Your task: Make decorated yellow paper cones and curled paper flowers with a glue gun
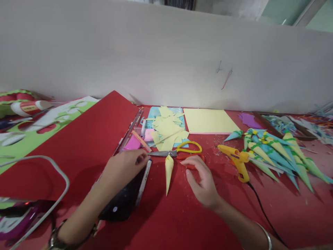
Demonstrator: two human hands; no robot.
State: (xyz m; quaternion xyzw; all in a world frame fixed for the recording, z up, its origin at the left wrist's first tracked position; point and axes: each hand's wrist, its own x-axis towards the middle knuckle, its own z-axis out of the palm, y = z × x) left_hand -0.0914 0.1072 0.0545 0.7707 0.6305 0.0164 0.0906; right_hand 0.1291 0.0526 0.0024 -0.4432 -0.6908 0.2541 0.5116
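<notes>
A pale yellow paper cone (169,172) lies on the red table between my hands, its point toward me. My right hand (203,182) is to the right of it, thumb and fingers apart and holding nothing, at the red handle of the scissors (189,150). The scissors have one yellow and one red handle, with blades pointing left. My left hand (126,165) is by the blade tips with its fingers curled in; what they hold, if anything, is hidden. Beneath that hand lie a black phone-like slab (121,203) and a white pen (143,182).
Yellow paper scraps (166,126) lie behind the scissors, near a yellow paper sheet (210,121). At right are a yellow glue gun (238,159) with a black cord and a pile of yellow and blue cones (281,152). Red card (85,135) and a white cable (66,177) are at left.
</notes>
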